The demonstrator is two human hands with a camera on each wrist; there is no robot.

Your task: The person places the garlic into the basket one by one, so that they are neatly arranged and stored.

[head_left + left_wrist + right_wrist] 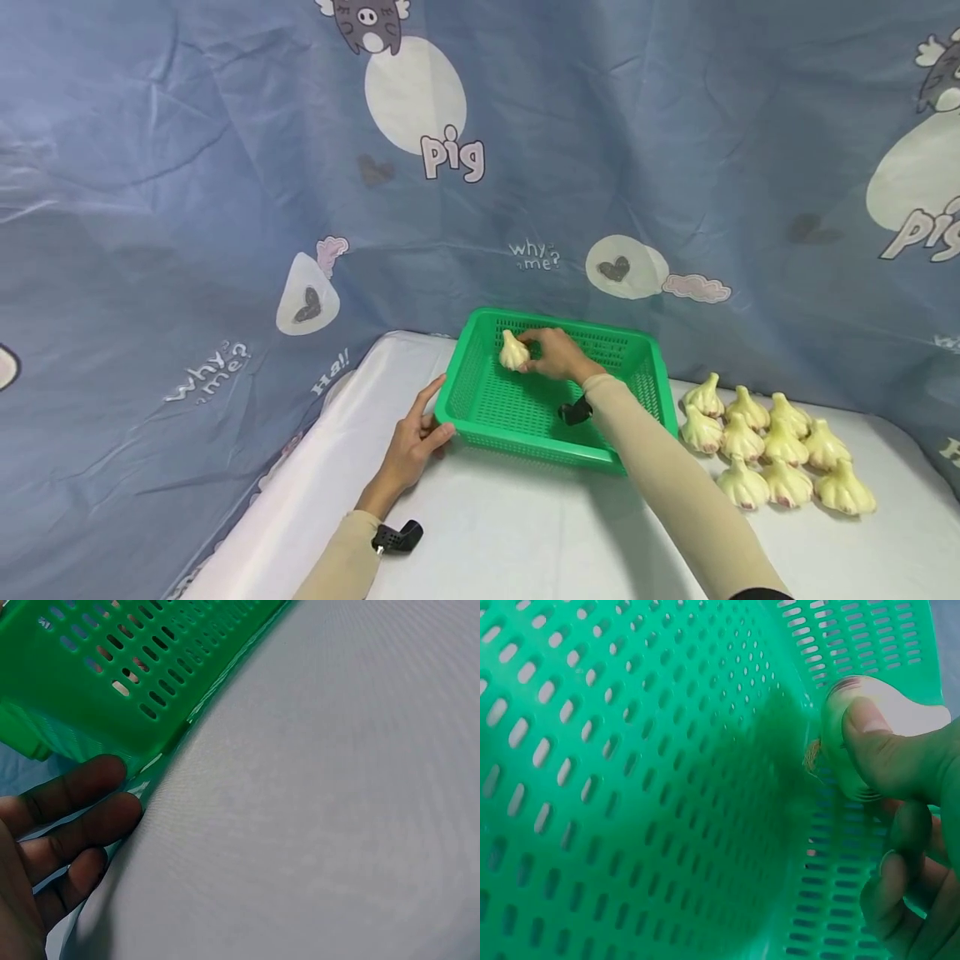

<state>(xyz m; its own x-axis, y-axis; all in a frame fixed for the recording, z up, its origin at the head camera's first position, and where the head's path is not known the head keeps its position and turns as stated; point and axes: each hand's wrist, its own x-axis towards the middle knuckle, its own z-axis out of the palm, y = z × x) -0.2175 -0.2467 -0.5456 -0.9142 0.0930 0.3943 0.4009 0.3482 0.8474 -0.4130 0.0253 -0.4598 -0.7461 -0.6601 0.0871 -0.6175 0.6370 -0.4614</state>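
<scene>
A green plastic basket [540, 442] with slotted walls stands on the table. Inside it, near the back left corner, my right hand [555, 354] pinches a garlic bulb [513, 352] between thumb and fingers. The right wrist view shows the thumb pressed on the bulb [847, 742], its dry roots facing the basket floor and the stem pointing away. My left hand [411, 446] rests at the basket's front left corner, index finger along the left side and thumb by the front rim. Its other fingers [82, 825] lie loosely extended beside the basket's lower corner in the left wrist view.
Several garlic bulbs [776, 446] sit grouped on the white table [510, 533] right of the basket. A blue printed cloth [525, 183] hangs directly behind the basket and along the left side. My right forearm crosses over the basket's front rim.
</scene>
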